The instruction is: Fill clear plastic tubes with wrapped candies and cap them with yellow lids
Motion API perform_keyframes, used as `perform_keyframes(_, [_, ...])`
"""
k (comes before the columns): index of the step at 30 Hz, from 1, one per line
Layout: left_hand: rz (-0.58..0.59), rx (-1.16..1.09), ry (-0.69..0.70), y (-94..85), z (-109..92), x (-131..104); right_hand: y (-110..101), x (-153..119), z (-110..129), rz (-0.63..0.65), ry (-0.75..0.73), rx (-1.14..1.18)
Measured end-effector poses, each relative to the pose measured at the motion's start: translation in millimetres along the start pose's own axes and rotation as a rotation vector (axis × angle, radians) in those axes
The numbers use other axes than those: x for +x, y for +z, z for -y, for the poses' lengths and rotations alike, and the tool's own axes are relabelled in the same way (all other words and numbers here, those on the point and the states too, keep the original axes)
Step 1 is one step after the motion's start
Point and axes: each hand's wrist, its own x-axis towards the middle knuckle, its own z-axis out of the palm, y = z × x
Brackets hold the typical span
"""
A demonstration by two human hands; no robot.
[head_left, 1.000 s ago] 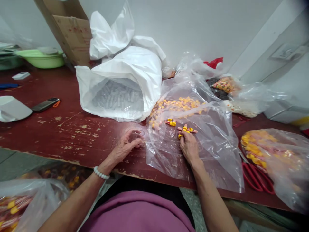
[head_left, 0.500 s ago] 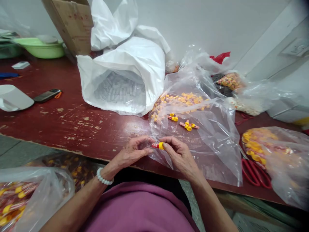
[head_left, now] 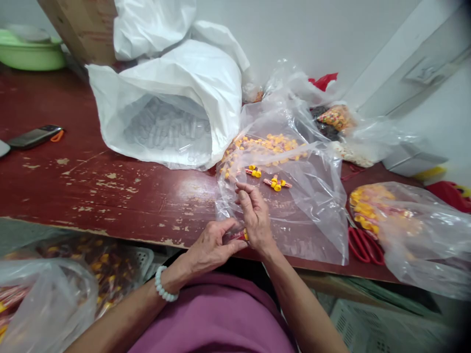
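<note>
At the table's front edge, my left hand (head_left: 215,242) is closed around a small red-patterned tube with a yellow cap (head_left: 241,235). My right hand (head_left: 255,215) is just to the right and above, its palm side against the capped end. Its thumb and fingers are drawn together over a clear plastic bag (head_left: 309,211); whatever they hold, if anything, is hidden. Beyond the fingertips, several loose capped tubes (head_left: 276,183) lie on the bag, and a heap of yellow-capped pieces (head_left: 268,147) lies farther back inside it.
A white sack (head_left: 221,73) of clear plastic tubes (head_left: 172,127) opens toward me. Red-handled scissors (head_left: 366,245) and another filled bag (head_left: 415,230) sit at right. A phone (head_left: 35,137) lies at left on the red table (head_left: 147,201). Bags of capped pieces (head_left: 55,294) stand below the edge.
My right hand has left its pinch on the yellow cap and moved up, fingers pointing away. My left hand keeps the tube, now lower in view. The whole view has shifted with the head.
</note>
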Motion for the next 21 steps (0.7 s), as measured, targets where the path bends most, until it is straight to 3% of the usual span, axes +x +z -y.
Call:
perform_keyframes(4, [0.034, -0.109, -0.039, 2.4, 3.2, 6.4, -12.4, 9.8, -14.1, -0.002, -0.051, -0.075])
perform_keyframes(6, [0.039, -0.24, -0.13, -1.8, 6.4, 7.8, -30.1, 23.3, -30.4, -0.075, -0.096, -0.227])
perform_keyframes(9, [-0.052, -0.494, -0.221, -13.7, 9.9, 6.8, -64.3, 48.5, -64.1, -0.22, -0.084, -0.644])
perform_keyframes(14, [-0.094, -0.842, -0.267, -29.5, 10.0, 4.7, -98.3, 72.6, -107.5, -0.238, -0.002, -0.83])
perform_keyframes(17, [-0.073, -0.829, -0.275, -28.3, 8.7, 5.0, -101.8, 75.5, -114.3, -0.216, 0.021, -0.885])
perform_keyframes(21, [-0.08, -0.624, -0.235, -22.9, 7.5, 6.8, -104.9, 76.1, -114.8, -0.205, 0.042, -0.908])
